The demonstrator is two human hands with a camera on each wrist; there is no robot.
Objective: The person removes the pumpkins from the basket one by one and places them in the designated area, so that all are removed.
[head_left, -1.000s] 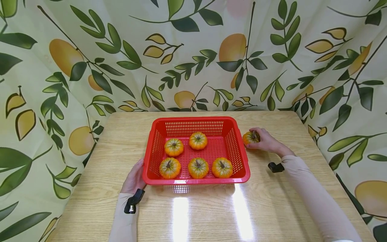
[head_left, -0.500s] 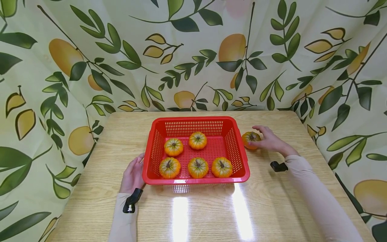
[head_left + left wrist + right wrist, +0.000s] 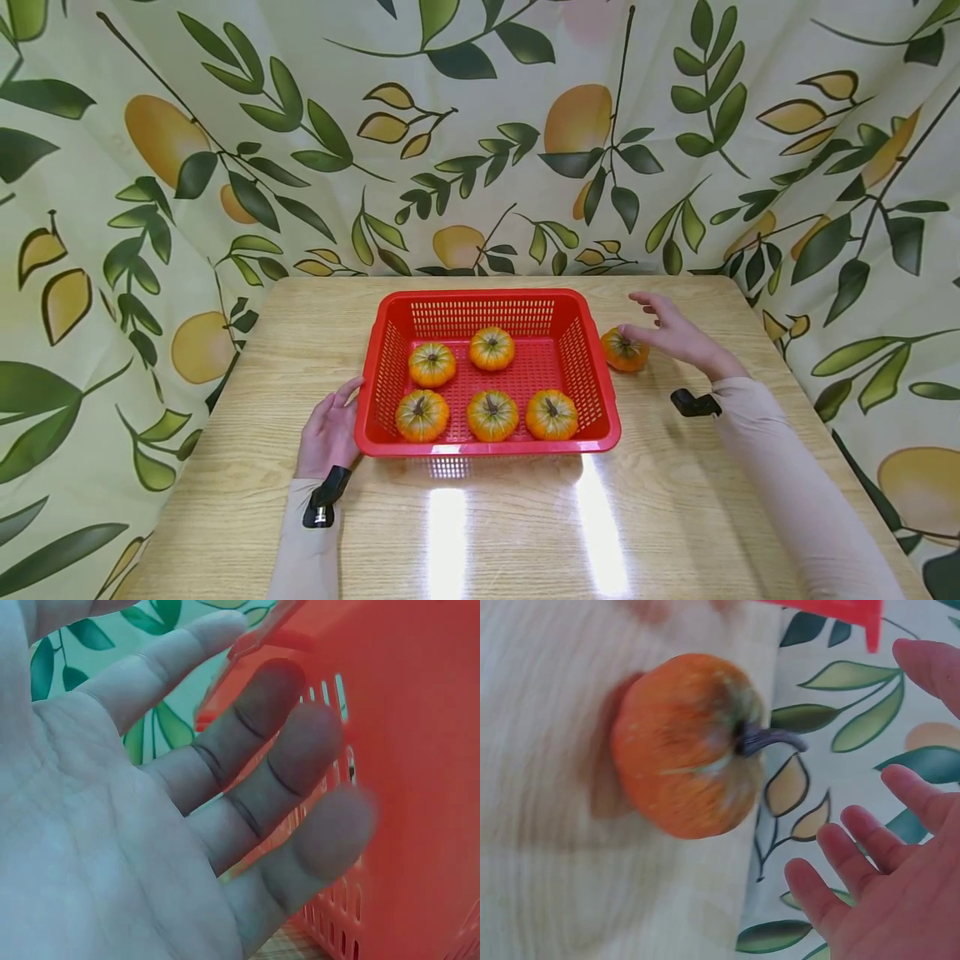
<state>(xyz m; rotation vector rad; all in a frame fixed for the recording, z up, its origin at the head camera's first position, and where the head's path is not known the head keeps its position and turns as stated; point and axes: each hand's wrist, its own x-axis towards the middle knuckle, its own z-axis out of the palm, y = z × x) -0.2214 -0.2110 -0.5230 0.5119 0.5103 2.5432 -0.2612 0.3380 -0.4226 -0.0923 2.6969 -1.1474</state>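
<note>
Red basket [image 3: 487, 451], five pumpkins [image 3: 491, 418] inside; sixth pumpkin [image 3: 622, 354] alongside, on bench [image 3: 322, 325]. Right hand [image 3: 678, 337] near it, left hand [image 3: 327, 435] beside basket, both unclenched.

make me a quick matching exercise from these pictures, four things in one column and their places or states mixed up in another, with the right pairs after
1. basket
2. lone pumpkin
3. left hand
4. right hand

A. fingers open, near the lone pumpkin
B. at the basket's left end
C. red, with five pumpkins inside
D. on the tabletop, outside the basket

Pairs: 1-C, 2-D, 3-B, 4-A
</note>
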